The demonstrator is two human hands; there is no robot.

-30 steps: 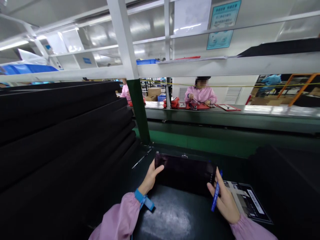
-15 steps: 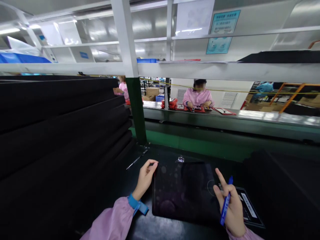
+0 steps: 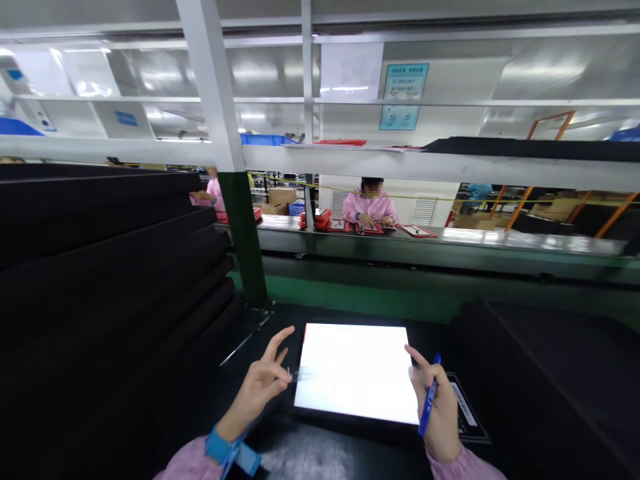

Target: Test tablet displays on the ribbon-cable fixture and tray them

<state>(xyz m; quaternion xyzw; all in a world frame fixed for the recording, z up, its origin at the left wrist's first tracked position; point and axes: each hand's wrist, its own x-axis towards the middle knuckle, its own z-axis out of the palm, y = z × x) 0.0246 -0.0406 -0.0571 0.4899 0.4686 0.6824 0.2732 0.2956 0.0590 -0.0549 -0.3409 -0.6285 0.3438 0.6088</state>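
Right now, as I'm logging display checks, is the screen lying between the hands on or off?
On: the screen glows bright white, with a dark border below.

The flat screen (image 3: 357, 373) is lit up bright white, with a black edge around it. It lies flat on the dark table (image 3: 310, 463), and a little red line shows at its top left corner. By its left side, the left hand (image 3: 256, 392) pinches a small clear piece (image 3: 294, 377), too blurry to see well. The blue pen (image 3: 430, 397) is tucked in the right hand (image 3: 444, 417), tilted, just beside the screen's right side.
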